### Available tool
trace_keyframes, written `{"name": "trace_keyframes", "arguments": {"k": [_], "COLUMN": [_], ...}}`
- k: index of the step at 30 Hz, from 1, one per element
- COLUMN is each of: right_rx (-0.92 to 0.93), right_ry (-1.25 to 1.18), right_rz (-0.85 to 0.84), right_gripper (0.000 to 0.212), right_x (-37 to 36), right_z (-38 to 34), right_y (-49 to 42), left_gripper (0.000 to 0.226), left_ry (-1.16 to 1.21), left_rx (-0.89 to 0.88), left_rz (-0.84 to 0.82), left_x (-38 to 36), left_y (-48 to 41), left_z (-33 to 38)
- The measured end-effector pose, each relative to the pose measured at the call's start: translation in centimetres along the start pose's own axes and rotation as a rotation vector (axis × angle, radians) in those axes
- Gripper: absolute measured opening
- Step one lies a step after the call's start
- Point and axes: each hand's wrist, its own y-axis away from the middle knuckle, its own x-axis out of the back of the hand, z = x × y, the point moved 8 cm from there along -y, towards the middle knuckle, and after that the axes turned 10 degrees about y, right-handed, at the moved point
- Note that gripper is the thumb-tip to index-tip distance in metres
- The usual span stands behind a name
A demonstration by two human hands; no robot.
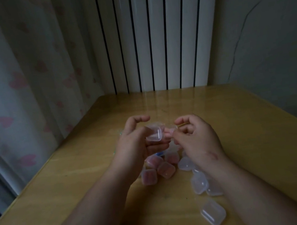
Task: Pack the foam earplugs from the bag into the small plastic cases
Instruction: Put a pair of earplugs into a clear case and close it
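Head view: both hands meet above the middle of the counter (87, 169). The left hand (135, 144) cradles an open case (154, 134), thumb and lower fingers curled round its clear shell. Its index finger arches free above, which leaves the mouth of the case facing the right hand. That hold looks chosen to keep the case steady and open for loading.

The right hand (194, 138) comes in from the other side, its fingers (181, 121) curled. Thumb and forefinger are closed on what looks like a pink earplug (168, 133), just at the case's open edge. It is small and partly hidden, so I cannot say whether it is already inside.

Below the fingers, between the two wrists, lies a cluster of filled cases (162, 169), pink showing through their walls. They sit close under the left hand, probably so that finished ones can be dropped straight down. Under and beside the right wrist lie the empty cases (199, 183), within its easy reach. One more spare case (212, 212) rests well nearer the body.

A glint of clear film (120, 134) just outside the left hand may be the bag. The hand covers most of it.

Beyond the fingers stand a white radiator (152, 36) and a curtain (25, 72) with pink petals.
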Motion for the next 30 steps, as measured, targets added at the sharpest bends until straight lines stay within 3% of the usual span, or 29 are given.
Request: {"name": "trace_keyframes", "arguments": {"k": [4, 9, 14, 16, 21, 27, 30], "right_rx": [-0.039, -0.07, -0.127, -0.137, -0.073, -0.042, -0.025], "right_ry": [-0.098, -0.084, -0.289, -0.326, -0.085, -0.041, 0.001], "right_rz": [0.012, 0.029, -0.041, -0.074, -0.077, -0.101, -0.031], "right_gripper": [0.014, 0.014, 0.004, 0.012, 0.011, 0.002, 0.003], "right_x": [0.1, 0.2, -0.7, -1.0, -0.7, -0.5, 0.8], "right_z": [0.2, 0.5, 1.0, 1.0, 0.8, 0.5, 0.4], "right_y": [0.0, 0.1, 0.3, 0.4, 0.3, 0.2, -0.1], "left_gripper": [0.022, 0.034, 0.047, 0.049, 0.041, 0.024, 0.021], "left_ry": [0.178, 0.11, 0.051, -0.015, -0.213, -0.426, -0.566], "left_rx": [0.073, 0.141, 0.133, 0.113, 0.083, 0.075, 0.063], "left_rz": [-0.079, -0.106, -0.077, -0.034, -0.007, 0.02, 0.048], "left_x": [-0.5, -0.5, 0.1, 0.6, 0.9, 1.3, 1.9], "left_y": [-0.2, 0.0, -0.1, -0.2, -0.1, 0.0, -0.1], "left_z": [-0.3, -1.2, -1.3, -1.2, -1.0, -0.1, 0.8]}}
